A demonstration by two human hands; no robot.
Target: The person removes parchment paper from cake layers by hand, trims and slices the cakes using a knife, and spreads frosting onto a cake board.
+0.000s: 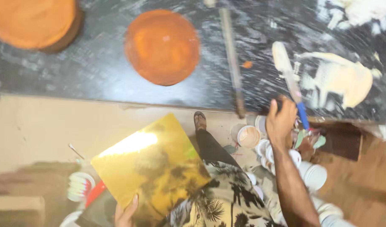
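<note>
Your left hand (125, 212) is low down in the picture, near your body. Its grip is closed on the bottom edge of a shiny gold square board (153, 168). You can see the thumb lying on top of the board. The other fingers are hidden under it. The board is tilted and held in the air over the pale floor (41, 130), in front of your shirt with the palm tree print (218, 206). A bright patch of light shines on the board near its top left side.

Your right hand (281, 120) is up at the front edge of the dark table (96, 71). Its fingers curl over that edge. It is a bit blurry, so I cannot tell if the grip has hold of anything. Just beside it lies a spatula with a blue handle (290, 80), with cream on its blade. More cream is smeared on the table (348, 77) to the right of it.

A long rolling pin (231, 54) lies on the table, to the left of your right hand. Further left sits a round brown cake (162, 46). Another round cake (33, 21) sits at the top left corner.

Below the table, near your right arm, are small white tubs and lids (285, 159). One open tub (249, 136) has something pale brown inside. Your foot in a sandal (199, 121) is on the floor, between the board and the tubs.
</note>
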